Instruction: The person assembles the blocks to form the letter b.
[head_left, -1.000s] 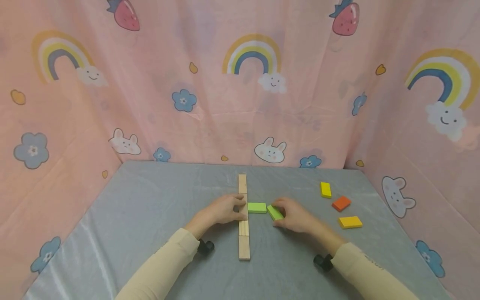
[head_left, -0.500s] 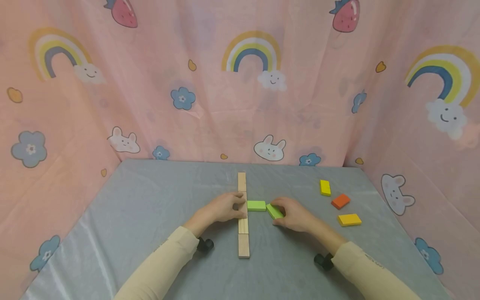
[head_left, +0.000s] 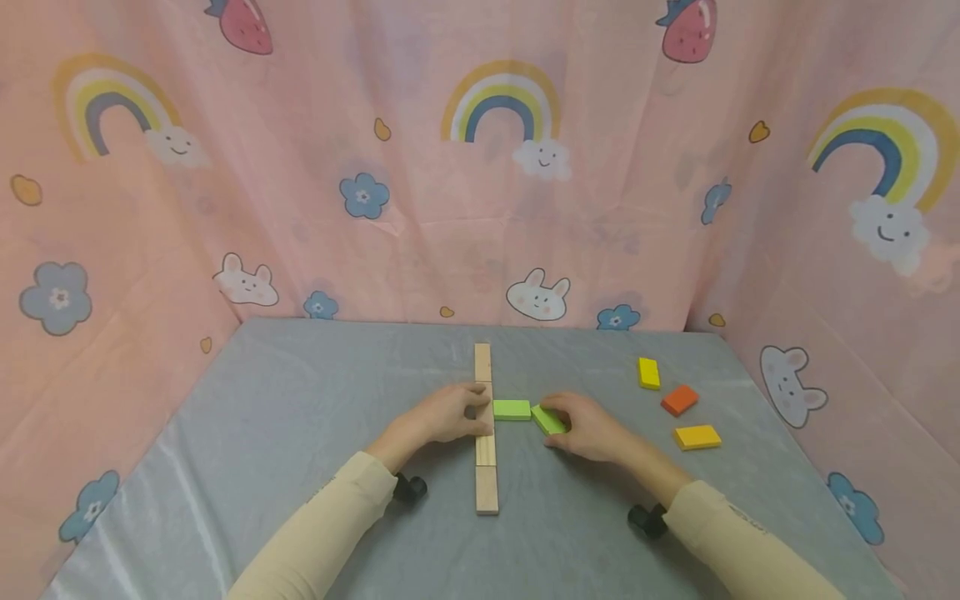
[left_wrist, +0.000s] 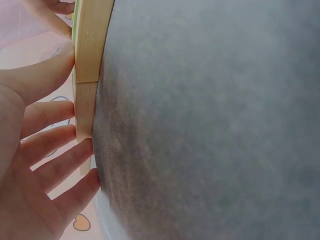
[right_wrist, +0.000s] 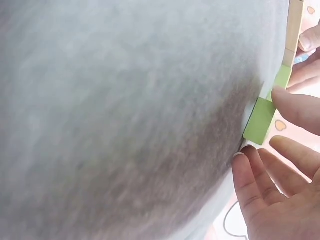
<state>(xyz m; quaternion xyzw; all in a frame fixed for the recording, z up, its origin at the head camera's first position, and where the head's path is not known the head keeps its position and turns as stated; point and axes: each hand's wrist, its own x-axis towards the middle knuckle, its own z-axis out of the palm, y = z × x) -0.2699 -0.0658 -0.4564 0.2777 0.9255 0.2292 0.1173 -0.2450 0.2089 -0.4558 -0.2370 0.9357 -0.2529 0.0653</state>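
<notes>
- Green block, angled (head_left: 548,419): lies flat on the grey table cover (head_left: 300,400), skewed, one corner touching the end of a second green block. The right hand (head_left: 588,429) pinches it between thumb and curled fingers; the right wrist view shows the same green block (right_wrist: 259,121) with a fingertip (right_wrist: 295,107) on its far edge and other fingers just beside its near edge.
- Green block, straight (head_left: 512,409): flat, lying crosswise, one end butted against the wooden row, the other meeting the angled block.
- Row of plain wooden blocks (head_left: 485,467): laid end to end in a straight line running away from the person, mid-table.
- Left hand (head_left: 447,415): rests against the left side of the wooden row, fingers lightly bent, thumb on the wood beside the straight green block. The left wrist view shows fingers (left_wrist: 47,75) pressed along the row's edge (left_wrist: 90,45); nothing is gripped.
- Yellow block (head_left: 648,372), orange block (head_left: 679,400) and yellow-orange block (head_left: 697,437): lying loose, well apart from the hands, at the right of the table.
- Pink printed curtain (head_left: 480,208): rainbows, rabbits, flowers, hung round three sides.
</notes>
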